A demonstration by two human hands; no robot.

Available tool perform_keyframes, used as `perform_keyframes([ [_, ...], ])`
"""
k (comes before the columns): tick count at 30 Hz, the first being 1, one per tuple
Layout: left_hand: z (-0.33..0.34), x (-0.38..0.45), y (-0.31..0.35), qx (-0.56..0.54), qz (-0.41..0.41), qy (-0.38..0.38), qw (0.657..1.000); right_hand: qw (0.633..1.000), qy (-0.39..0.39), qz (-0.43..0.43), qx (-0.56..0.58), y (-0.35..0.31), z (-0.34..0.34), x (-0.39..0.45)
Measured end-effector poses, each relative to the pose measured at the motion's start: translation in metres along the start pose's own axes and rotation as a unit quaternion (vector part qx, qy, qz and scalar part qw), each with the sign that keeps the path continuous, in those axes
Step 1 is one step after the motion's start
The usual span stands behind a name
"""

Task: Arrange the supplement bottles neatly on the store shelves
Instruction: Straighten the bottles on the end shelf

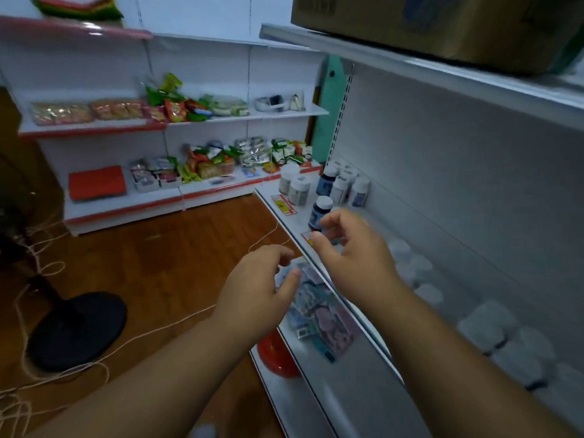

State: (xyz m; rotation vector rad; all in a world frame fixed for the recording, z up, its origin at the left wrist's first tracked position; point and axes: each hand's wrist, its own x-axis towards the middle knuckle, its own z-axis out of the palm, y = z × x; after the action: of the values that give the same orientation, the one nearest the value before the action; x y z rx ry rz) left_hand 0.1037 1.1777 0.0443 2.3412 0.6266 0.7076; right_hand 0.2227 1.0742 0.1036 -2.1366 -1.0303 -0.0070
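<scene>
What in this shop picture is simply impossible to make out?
- Head view: labels on the supplement bottles are too small and blurred to read.
- The dark blue bottle has its base hidden behind the right hand.
- The cardboard box is cut off by the top edge.
- The packets below are partly hidden by the left hand.

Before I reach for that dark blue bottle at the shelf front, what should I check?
1. Left hand free: ok, fingers loosely curled, holding nothing.
2. Right hand free: ok, holding nothing visible.
3. Dark blue white-capped bottle upright: ok.
4. Bottle apart from the white bottles behind: ok.
5. White metal shelf has room beside it: ok.
6. Right fingertips touching the bottle: cannot tell, blurred.
</scene>
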Motion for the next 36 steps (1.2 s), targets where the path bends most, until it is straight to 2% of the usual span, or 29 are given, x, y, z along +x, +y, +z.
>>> perform_keyframes([
  [5, -0.018, 0.099, -0.052, -0.001, 0.052, -0.055, 0.997, 0.996, 0.050, 0.075, -0.019, -0.005, 0.041, 0.087],
  [8, -0.015, 0.157, -0.068, -0.027, 0.066, -0.076, 0.995, 0.990, 0.049, 0.119, -0.053, 0.000, 0.049, 0.137],
  [12, 0.008, 0.220, -0.079, -0.052, 0.084, -0.103, 0.990, 0.984, 0.100, 0.116, -0.086, 0.029, 0.052, 0.195],
  [15, 0.027, 0.254, -0.089, -0.066, 0.110, -0.106, 0.986, 0.975, 0.101, 0.141, -0.140, 0.071, 0.058, 0.244],
  [22, 0.042, 0.311, -0.100, -0.046, 0.094, -0.138, 0.985, 0.930, -0.058, 0.241, -0.273, 0.145, 0.076, 0.326],
  [26, 0.044, 0.333, -0.102, -0.050, 0.093, -0.166, 0.980, 0.909, -0.063, 0.257, -0.321, 0.156, 0.091, 0.343],
  [29, 0.042, 0.346, -0.108, -0.039, 0.121, -0.179, 0.976, 0.889, -0.093, 0.330, -0.304, 0.152, 0.091, 0.351],
  [30, 0.042, 0.350, -0.111, -0.040, 0.128, -0.178, 0.975, 0.892, -0.077, 0.336, -0.293, 0.148, 0.089, 0.348],
  [33, 0.041, 0.360, -0.118, -0.049, 0.152, -0.179, 0.971, 0.922, 0.037, 0.297, -0.246, 0.137, 0.080, 0.322],
  [36, 0.043, 0.369, -0.125, -0.070, 0.187, -0.208, 0.958, 0.936, 0.125, 0.308, -0.119, 0.116, 0.065, 0.303],
])
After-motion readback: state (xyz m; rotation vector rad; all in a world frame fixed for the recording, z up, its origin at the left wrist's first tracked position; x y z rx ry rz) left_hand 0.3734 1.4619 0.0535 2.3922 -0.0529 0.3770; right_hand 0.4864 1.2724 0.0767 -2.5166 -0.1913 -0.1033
